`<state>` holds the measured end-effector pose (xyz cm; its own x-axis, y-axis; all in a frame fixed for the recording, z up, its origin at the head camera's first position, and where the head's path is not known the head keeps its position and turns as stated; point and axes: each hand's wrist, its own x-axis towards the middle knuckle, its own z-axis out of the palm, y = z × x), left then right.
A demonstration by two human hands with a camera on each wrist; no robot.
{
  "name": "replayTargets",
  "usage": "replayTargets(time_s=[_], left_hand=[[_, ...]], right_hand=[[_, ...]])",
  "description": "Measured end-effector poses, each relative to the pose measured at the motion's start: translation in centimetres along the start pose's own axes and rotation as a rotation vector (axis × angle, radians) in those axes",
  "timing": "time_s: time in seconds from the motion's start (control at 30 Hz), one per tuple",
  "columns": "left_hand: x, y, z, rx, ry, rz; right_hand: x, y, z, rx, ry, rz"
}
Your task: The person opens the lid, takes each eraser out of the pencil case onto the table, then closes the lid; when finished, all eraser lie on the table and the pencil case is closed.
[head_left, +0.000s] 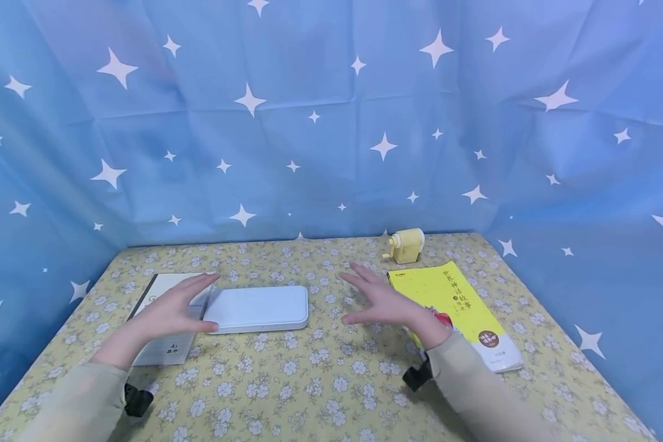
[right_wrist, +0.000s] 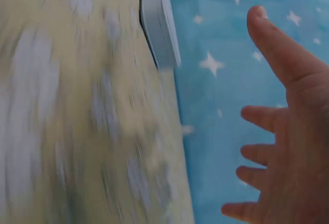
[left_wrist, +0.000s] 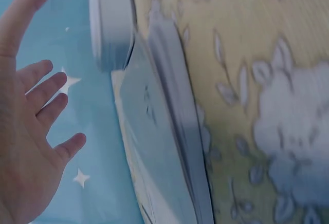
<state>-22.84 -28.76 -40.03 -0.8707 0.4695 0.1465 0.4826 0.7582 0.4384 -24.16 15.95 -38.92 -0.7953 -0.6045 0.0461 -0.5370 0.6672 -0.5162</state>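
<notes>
left hand (head_left: 168,310): fingers spread, holding nothing, at the pale blue rounded plastic case (head_left: 256,308) | right hand (head_left: 383,302): likewise splayed, flanking its other end | grey-white booklet (head_left: 166,350) underneath.

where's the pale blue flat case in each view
Head: the case lies mid-table, between the left hand and right hand.
Left wrist: its end sits top centre.
Right wrist: its end sits top centre.
Shared landmark: the flowered tablecloth.
</notes>
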Motion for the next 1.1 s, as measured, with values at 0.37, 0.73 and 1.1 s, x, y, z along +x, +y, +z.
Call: replayTargets(time_s=[0.37,0.73,1.1], left_hand=[[1.6,0.4,1.6,0.088,-0.037,0.061],[2.2,0.6,2.2,0.113,-0.065,0.064],[2.8,0.7,2.9,0.128,-0.092,0.065]], right_hand=[[5.9,-2.7,4.4,0.295,-0.072,-0.021],[7.9,-3.9,6.4,0.435,-0.063,0.082],[7.9,-3.0,7.1,0.339,-0.079,0.045]])
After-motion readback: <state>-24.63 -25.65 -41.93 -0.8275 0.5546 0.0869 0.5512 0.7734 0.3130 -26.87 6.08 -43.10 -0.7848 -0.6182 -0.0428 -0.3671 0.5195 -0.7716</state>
